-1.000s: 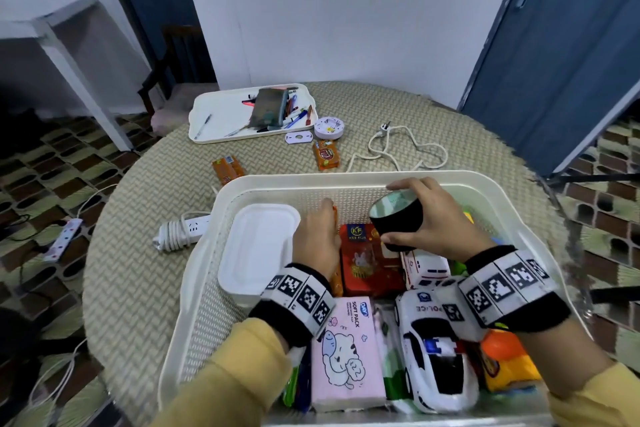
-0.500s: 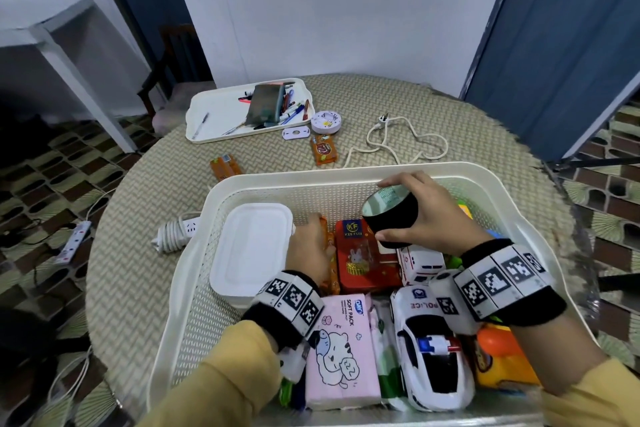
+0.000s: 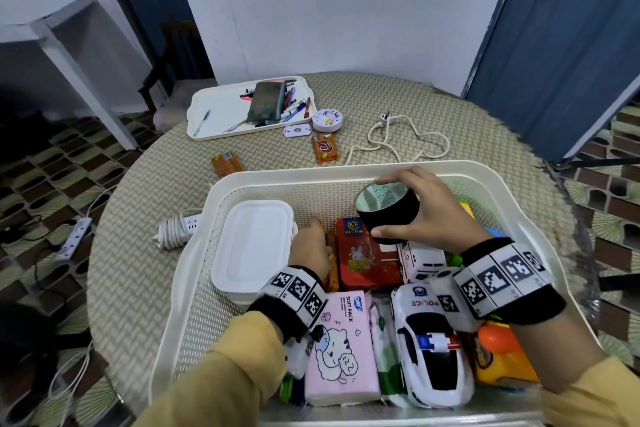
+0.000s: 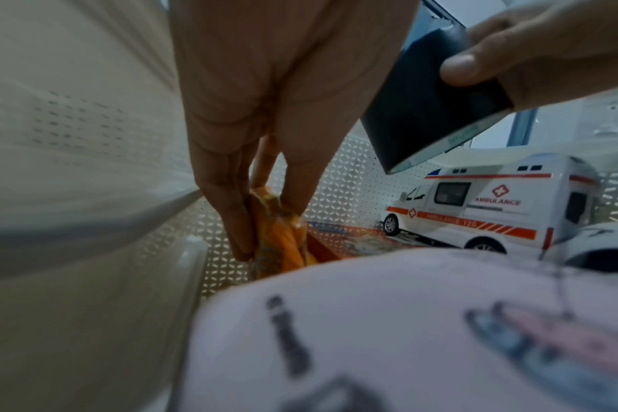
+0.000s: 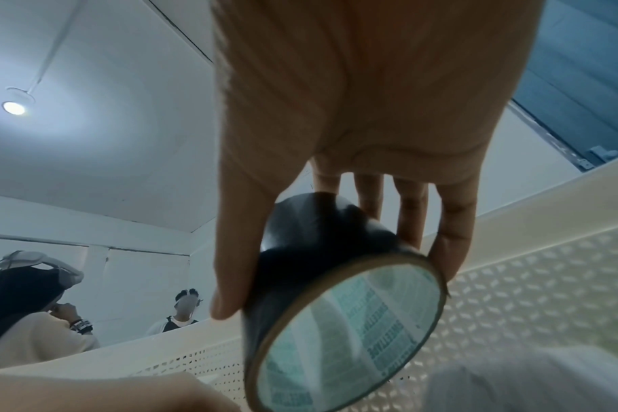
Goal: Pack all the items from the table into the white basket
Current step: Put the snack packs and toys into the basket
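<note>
Here, the white basket (image 3: 194,253) stood at the near edge of the round table (image 3: 145,204), already quite full. Outside its left wall, on the table, lay a white power strip (image 3: 176,227) with its cable wound up. Inside, near the basket's left wall, sat a white lidded box (image 3: 252,243). Just right of this box the left hand (image 3: 311,248) reached down, and its fingers (image 4: 226,195) pinched an orange snack packet (image 4: 279,237) standing in the gap between the box and a red tin (image 3: 367,260). At the near edge of the basket lay a pink tissue pack (image 3: 341,354), beside it a white police car (image 3: 433,350), and past the car an ambulance toy (image 3: 420,258) by the red tin. Above the tin the right hand (image 3: 433,215) held a black tape roll (image 3: 388,211) in the air, thumb on one side and fingers curled over the other, with the roll's open end tilted toward the left.

Toward the far edge of the table remained a white tray (image 3: 221,114) with pens, two orange snack packets (image 3: 225,165), another orange packet (image 3: 325,147), a round white tin (image 3: 327,120) and a loose white cable (image 3: 398,139).
</note>
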`<state>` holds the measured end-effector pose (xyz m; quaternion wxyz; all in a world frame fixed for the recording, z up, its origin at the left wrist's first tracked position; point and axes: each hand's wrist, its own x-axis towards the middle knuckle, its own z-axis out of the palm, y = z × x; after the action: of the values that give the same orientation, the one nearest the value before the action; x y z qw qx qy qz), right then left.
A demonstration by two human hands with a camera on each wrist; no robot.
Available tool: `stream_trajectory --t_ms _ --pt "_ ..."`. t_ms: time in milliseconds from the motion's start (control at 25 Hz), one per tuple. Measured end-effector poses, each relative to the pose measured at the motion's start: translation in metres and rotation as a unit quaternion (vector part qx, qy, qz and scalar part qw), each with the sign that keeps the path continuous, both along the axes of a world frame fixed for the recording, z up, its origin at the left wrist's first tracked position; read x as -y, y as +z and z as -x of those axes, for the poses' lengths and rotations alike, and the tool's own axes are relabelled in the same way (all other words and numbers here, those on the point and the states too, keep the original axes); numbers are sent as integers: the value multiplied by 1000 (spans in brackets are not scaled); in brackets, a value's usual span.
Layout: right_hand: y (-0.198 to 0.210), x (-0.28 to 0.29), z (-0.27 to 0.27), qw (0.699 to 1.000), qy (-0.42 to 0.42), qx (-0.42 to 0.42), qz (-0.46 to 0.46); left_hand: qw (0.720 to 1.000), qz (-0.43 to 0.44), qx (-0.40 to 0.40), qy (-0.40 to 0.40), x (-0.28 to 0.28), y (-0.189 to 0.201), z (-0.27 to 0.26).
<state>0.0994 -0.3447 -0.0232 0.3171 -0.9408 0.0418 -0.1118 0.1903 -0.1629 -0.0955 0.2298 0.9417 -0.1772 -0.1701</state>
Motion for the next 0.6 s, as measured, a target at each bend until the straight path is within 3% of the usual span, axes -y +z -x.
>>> stream_trajectory --t_ms 280,440,520,600 --pt "0 -3 -1 999 9 -33 -4 990 67 -126 -1 -6 -26 -7" --pt "3 -16 -4 995 62 -78 -5 973 93 -212 -1 -4 -25 -10" --pt "3 -23 -9 988 92 -120 32 963 133 -235 20 -4 -26 -11" --pt "0 -26 -13 976 87 -152 126 960 145 -239 35 -7 -26 -12"
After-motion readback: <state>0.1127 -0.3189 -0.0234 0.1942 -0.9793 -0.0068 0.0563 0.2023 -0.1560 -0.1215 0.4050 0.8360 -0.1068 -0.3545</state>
